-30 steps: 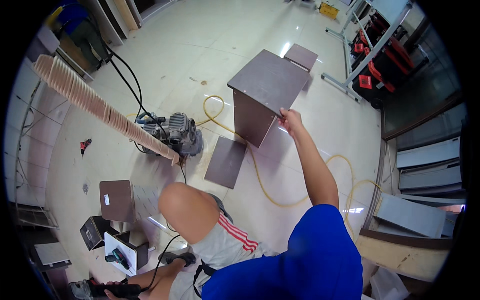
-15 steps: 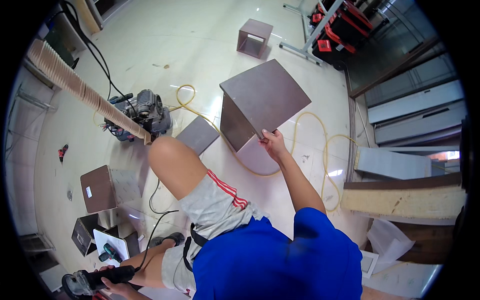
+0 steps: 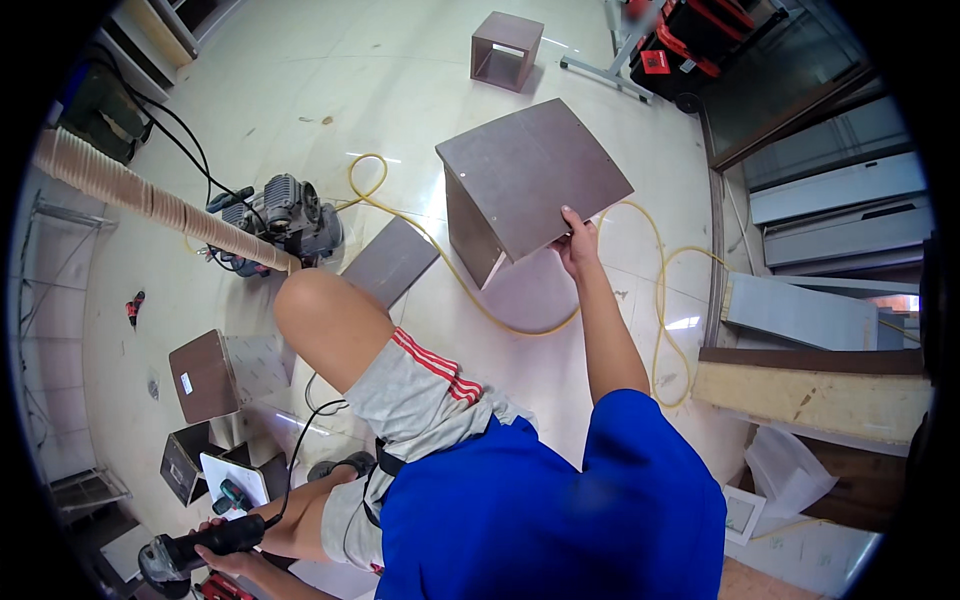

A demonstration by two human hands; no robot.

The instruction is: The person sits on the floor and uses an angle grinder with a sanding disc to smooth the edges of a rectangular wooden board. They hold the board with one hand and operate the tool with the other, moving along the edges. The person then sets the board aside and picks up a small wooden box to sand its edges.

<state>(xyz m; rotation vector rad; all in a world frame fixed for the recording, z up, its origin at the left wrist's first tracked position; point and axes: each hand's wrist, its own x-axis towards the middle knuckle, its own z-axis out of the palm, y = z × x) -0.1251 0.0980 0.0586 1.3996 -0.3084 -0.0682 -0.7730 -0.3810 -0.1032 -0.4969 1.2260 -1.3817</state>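
In my left hand (image 3: pixel 228 560), low on the left, is a corded black angle grinder (image 3: pixel 205 547), its round head pointing left, away from my leg. My right hand (image 3: pixel 579 247) grips the near edge of a brown open-sided box (image 3: pixel 535 175), thumb on its top panel and fingers under the edge. The box tilts over the floor; whether its base touches the floor I cannot tell. A flat brown panel (image 3: pixel 390 262) lies just left of it.
A yellow hose (image 3: pixel 500 325) loops across the floor around the box. To the left stand an air compressor (image 3: pixel 285 220), a ribbed duct (image 3: pixel 160 200) and several boxes, with a green-black drill (image 3: pixel 232 496) on a white board. Another brown box (image 3: pixel 507 50) sits farther off. Boards (image 3: pixel 800 390) line the right side.
My right hand has shifted right and up along the box edge, its thumb now over the top panel. The box has turned slightly. My left hand still holds the grinder.
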